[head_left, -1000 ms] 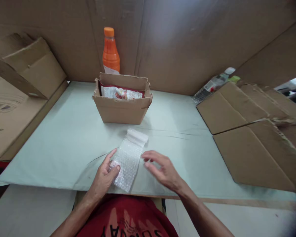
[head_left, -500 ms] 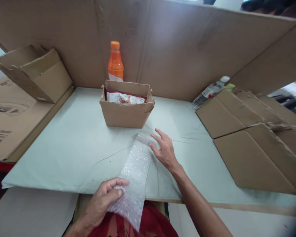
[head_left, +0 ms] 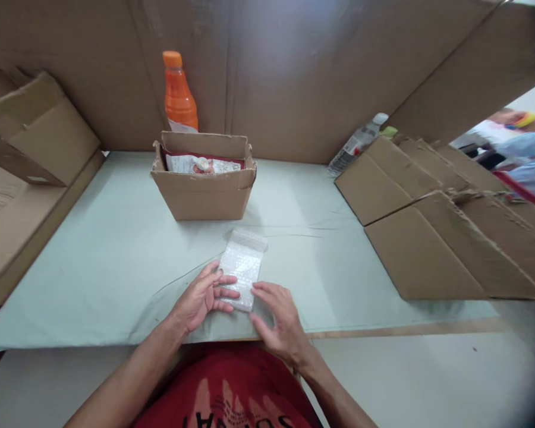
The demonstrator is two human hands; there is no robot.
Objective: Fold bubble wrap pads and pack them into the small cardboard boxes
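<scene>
1. One bubble wrap piece (head_left: 242, 267) lies flat on the pale green table sheet (head_left: 116, 261), just in front of the small cardboard box (head_left: 204, 193).
2. Left hand (head_left: 204, 295): fingers laid flat on the wrap's near left edge, pressing, not clenched.
3. Right hand (head_left: 278, 315): open, fingertips touching the near right corner (nothing grasped).
4. Box holds a red-and-white packet (head_left: 203, 164); orange bottle (head_left: 178, 95) stands behind it.
5. Flattened cardboard sheets (head_left: 428, 226) lie to the right, well apart.

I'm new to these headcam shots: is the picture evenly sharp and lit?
Head view: the middle is sharp, with bubble wrap and hands crisp; the lower right corner blurs and darkens; a pale glare washes the cardboard wall; straight edges bow outward.
</scene>
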